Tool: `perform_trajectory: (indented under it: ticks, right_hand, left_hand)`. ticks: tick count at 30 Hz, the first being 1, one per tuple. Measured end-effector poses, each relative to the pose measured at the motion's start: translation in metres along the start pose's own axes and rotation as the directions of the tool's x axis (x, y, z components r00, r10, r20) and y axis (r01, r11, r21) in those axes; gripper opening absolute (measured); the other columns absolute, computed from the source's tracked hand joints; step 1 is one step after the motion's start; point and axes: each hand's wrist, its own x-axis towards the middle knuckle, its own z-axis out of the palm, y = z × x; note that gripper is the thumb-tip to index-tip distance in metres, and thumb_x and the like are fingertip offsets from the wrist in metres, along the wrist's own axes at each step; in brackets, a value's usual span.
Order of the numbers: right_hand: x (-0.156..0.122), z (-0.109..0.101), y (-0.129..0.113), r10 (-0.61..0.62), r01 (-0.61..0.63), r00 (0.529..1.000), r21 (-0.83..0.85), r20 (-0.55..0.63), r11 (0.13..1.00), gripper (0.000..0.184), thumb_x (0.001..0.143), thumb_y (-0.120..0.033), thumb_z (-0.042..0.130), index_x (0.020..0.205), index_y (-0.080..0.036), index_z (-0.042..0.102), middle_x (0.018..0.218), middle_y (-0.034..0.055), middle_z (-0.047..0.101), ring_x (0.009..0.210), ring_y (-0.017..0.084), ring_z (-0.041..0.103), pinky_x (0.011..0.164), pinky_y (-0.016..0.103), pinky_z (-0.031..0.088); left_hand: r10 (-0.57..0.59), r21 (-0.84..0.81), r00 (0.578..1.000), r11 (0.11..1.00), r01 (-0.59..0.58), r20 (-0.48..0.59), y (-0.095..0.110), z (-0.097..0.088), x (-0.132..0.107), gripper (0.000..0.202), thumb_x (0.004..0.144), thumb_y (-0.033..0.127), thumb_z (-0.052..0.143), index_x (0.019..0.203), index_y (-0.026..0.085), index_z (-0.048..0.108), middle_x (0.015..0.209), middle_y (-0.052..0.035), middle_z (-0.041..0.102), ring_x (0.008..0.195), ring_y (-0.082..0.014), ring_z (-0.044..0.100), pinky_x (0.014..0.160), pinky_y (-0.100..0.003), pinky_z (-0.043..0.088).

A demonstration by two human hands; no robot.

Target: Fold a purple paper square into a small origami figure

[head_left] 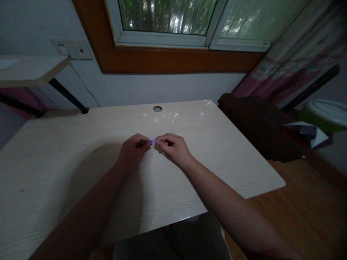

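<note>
A small piece of light purple paper (153, 142) shows between my two hands, just above or on the middle of the table. My left hand (135, 148) pinches its left side between thumb and fingers. On the other side my right hand (175, 146) grips it in the same way, thumb against the forefinger. Fingertips cover most of the paper, and its full shape cannot be made out. Both wrists rest close to the pale wood-grain tabletop (173, 195).
A round cable hole (157, 108) lies near the table's back edge. On the left a raised shelf (32, 70) stands on black legs. Beyond the right edge are a dark wooden piece of furniture (252, 119) and a green container with a whitish lid (329, 112).
</note>
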Motion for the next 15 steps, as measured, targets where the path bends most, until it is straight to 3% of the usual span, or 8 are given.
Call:
perform_trajectory:
  ticks: [9,15]
  right_hand:
    - [0.0005,0.0006,0.0004,-0.011,0.012,1.0,-0.032,0.012,0.999,0.016,0.088,-0.034,0.065,0.091,-0.021,0.074,0.081,0.0028,0.069,0.056,0.009,0.058,0.055,0.023,0.046]
    - [-0.0018,0.0033,0.0057,0.064,-0.066,0.997,0.042,0.04,0.997,0.022,0.089,-0.039,0.063,0.094,-0.019,0.072,0.08,0.0036,0.07,0.055,0.01,0.063,0.054,0.022,0.049]
  left_hand:
    - [-0.059,-0.059,0.998,0.997,0.059,-0.007,0.0027,0.0007,-0.0003,0.014,0.082,0.034,0.069,0.085,0.02,0.069,0.083,-0.0024,0.069,0.073,-0.0147,0.066,0.067,-0.025,0.052]
    - [-0.036,-0.074,0.999,0.997,0.037,0.007,0.0035,0.0006,-0.0009,0.016,0.083,0.035,0.068,0.086,0.02,0.07,0.084,-0.0031,0.068,0.074,-0.0147,0.065,0.067,-0.024,0.052]
